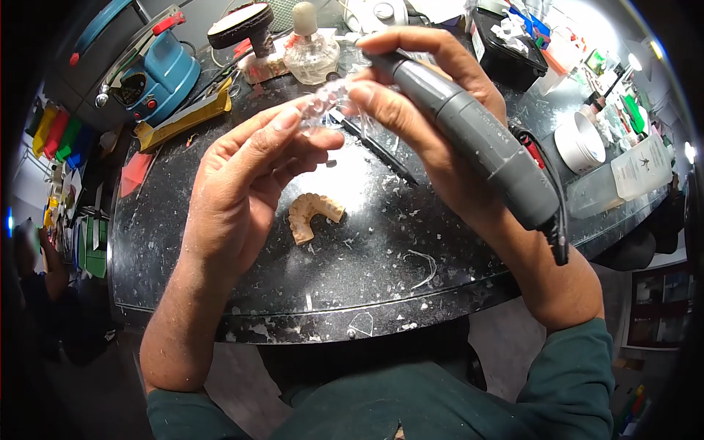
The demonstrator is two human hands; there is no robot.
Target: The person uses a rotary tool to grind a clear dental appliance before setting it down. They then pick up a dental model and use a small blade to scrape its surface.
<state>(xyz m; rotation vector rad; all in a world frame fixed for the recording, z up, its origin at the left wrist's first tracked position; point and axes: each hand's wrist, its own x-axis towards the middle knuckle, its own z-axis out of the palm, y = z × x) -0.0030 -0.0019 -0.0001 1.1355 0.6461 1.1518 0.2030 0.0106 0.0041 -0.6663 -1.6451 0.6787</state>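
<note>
A clear plastic dental aligner (323, 101) is pinched between the thumb and fingers of my left hand (235, 172). My right hand (422, 132) is wrapped around a thick grey rotary handpiece (477, 132), whose cable end points down to the right. Its thumb and a finger reach the right side of the aligner; the tip of the handpiece is hidden behind my fingers. Below, on the black bench, lies a beige horseshoe-shaped dental model (299, 213). A slim black tool (378, 152) lies behind the aligner.
At the back stand a blue machine (170, 70), a yellow tray (183, 116), a glass burner (312, 59) and a black box (506, 55). On the right are a white tub (579, 141) and a clear bottle (642, 167). Plastic scraps dot the bench (183, 275). Another person (51, 271) shows far left.
</note>
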